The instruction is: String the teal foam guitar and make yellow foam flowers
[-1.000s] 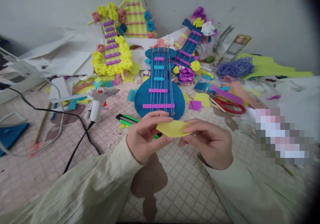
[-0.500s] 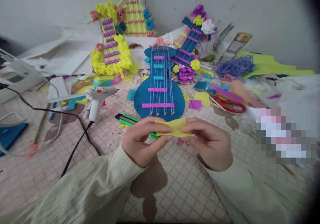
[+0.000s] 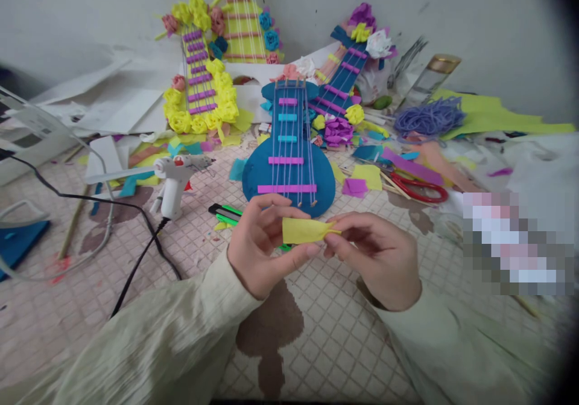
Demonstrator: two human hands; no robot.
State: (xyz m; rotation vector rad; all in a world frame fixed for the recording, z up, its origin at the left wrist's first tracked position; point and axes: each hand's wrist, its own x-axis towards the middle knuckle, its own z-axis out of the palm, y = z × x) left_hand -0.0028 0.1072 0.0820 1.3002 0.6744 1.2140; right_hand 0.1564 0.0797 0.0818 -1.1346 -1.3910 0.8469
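Observation:
A small piece of yellow crepe paper [image 3: 303,231] stands out to the left from my right hand [image 3: 377,254], whose thumb and fingertips pinch its gathered right end. My left hand [image 3: 269,242] is open beside the paper's flat left end, with the thumb below it and the fingers curved behind it. Just beyond both hands lies a blue toy guitar [image 3: 289,169] with purple and light-blue bars and thin strings. A green utility knife [image 3: 228,213] is partly hidden behind my left hand.
A white glue gun [image 3: 174,184] with a black cord stands at the left. Red-handled scissors [image 3: 420,188] and paper scraps [image 3: 366,177] lie to the right. Decorated toy guitars [image 3: 199,79], purple yarn [image 3: 427,117] and a glass jar [image 3: 432,79] are at the back.
My left fingers have let go of the paper's left end and spread apart. The right end is now gathered in my right hand's pinch.

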